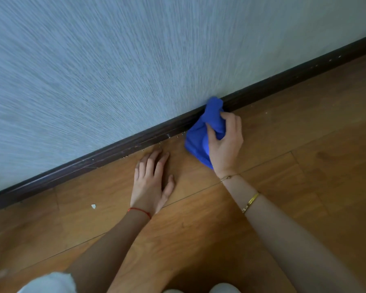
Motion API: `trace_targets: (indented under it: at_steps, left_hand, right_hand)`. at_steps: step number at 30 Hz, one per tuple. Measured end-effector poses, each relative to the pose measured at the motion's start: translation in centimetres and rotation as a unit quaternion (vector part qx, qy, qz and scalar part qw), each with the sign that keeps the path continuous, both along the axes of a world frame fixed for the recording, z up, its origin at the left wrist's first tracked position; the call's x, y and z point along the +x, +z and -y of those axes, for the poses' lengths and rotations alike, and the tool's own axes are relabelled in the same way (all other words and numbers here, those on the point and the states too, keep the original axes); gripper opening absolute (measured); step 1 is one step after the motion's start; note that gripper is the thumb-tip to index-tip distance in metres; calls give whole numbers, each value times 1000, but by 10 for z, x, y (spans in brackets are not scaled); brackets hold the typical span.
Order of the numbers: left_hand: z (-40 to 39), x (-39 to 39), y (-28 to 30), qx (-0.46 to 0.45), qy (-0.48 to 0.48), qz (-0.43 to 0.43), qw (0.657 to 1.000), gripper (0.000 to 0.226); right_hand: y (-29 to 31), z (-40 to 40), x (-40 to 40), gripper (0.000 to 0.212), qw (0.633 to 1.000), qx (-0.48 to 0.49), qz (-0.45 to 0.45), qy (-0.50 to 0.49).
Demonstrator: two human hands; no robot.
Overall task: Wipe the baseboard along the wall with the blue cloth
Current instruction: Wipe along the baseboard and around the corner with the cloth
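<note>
cloth [201, 132] bunched, right hand [225, 142] gripping | baseboard [114, 149] dark, glossy | left hand [152, 180] flat

Bare forearms, no sleeves; a thin red string [140, 212] circles the left wrist, and two gold bracelets [250, 202] ring the right; white fabric [51, 282] at six o'clock.

Cloth [201, 132] against baseboard [106, 153], right of left hand [151, 182] on floor [304, 144].

At frame centre, the left hand [153, 182] lies flat, fingers spread, arm extended; to its right, the right hand [225, 142] curls closed, gripping, thumb tucked, forearm angled from lower right.
</note>
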State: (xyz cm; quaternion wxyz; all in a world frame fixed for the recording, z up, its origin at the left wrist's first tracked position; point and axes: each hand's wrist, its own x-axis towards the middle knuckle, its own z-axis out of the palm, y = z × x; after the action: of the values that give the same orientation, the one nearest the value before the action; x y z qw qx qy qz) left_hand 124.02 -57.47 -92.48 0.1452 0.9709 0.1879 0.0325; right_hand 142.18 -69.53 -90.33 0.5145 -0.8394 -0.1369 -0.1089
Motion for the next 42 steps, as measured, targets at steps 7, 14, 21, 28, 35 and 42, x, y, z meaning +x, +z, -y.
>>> trace_targets:
  at_steps: [7, 14, 21, 28, 35, 42]
  left_hand:
    - [0, 1, 0, -5, 2, -7, 1000, 60]
    - [0, 1, 0, -11, 3, -7, 1000, 60]
    - [0, 1, 1, -8, 4, -18, 1000, 59]
    - [0, 0, 2, -16, 3, -10, 1000, 59]
    - [1, 1, 3, -12, 3, -20, 1000, 60]
    - [0, 1, 1, -14, 1, -6, 1000, 59]
  right_hand:
    - [6, 4, 10, 30, 999, -37, 9, -6]
    - [3, -15, -21, 31, 998, -26, 10, 47]
    - [13, 14, 34, 35, 997, -31, 2, -69]
    - [1, -4, -18, 29, 988, -72, 54, 124]
    - [9, 18, 32, 35, 998, -38, 14, -48]
    - [2, -2, -8, 36, 995, -53, 29, 80]
